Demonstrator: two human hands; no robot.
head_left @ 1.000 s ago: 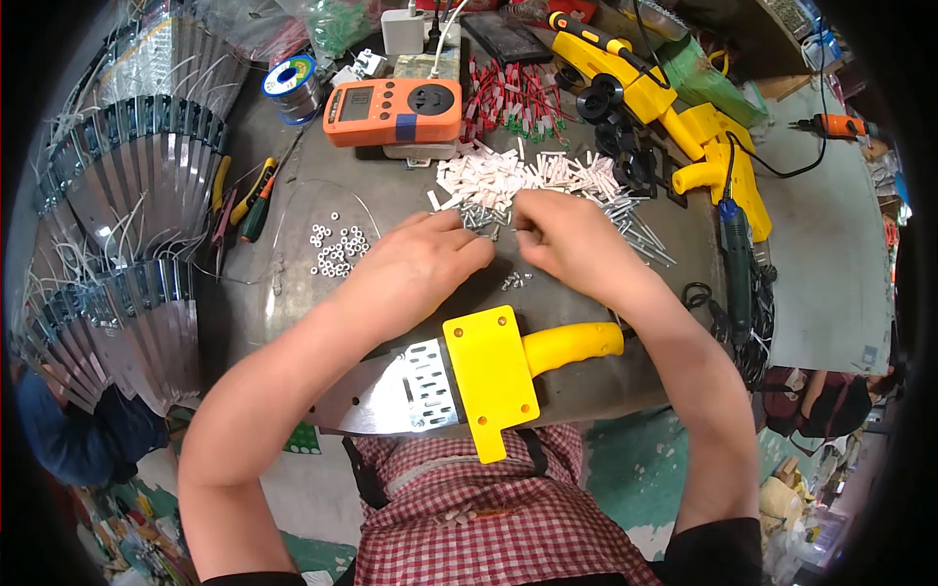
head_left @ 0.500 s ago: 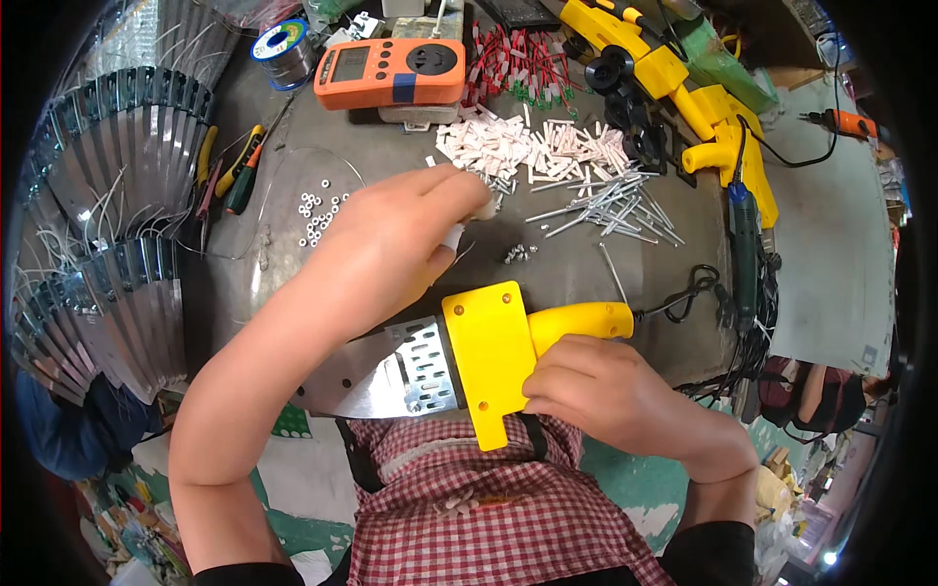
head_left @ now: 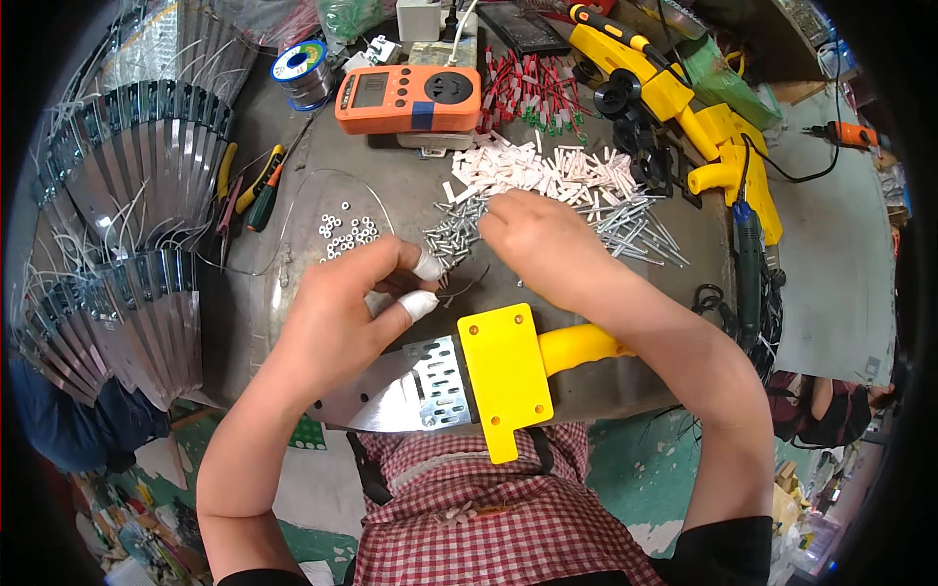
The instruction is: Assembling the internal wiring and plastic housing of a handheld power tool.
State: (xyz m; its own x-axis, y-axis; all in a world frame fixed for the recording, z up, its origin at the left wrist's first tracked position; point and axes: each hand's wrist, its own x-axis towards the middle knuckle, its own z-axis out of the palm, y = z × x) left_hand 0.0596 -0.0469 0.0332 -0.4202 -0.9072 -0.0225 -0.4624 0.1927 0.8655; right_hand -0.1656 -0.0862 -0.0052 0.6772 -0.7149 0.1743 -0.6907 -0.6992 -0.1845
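A pipe welding iron (head_left: 506,376) with a yellow housing and a flat metal plate lies at the table's near edge, untouched by either hand. Left of centre, my left hand (head_left: 342,308) has curled fingers, with white tape on thumb and forefinger. Its fingertips are beside a small heap of short screws (head_left: 451,234); what it holds is hidden. My right hand (head_left: 537,234) reaches across above the yellow handle, fingers drawn together at the right side of that heap. Whatever is in them cannot be seen. White ceramic tubes (head_left: 489,168) lie just beyond, with long screws (head_left: 640,234) to the right.
White beads or nuts (head_left: 354,234) are scattered left of the screws. Behind stand an orange multimeter (head_left: 410,100) and a solder spool (head_left: 301,73). Pliers (head_left: 256,176) and stacked metal plates (head_left: 132,166) are at left. Yellow tool housings (head_left: 684,93) and a corded screwdriver (head_left: 748,269) line the right.
My right hand has let go of the pipe welding iron and moved up to the screw heap. My left hand has drawn back from the heap, toward the lower left.
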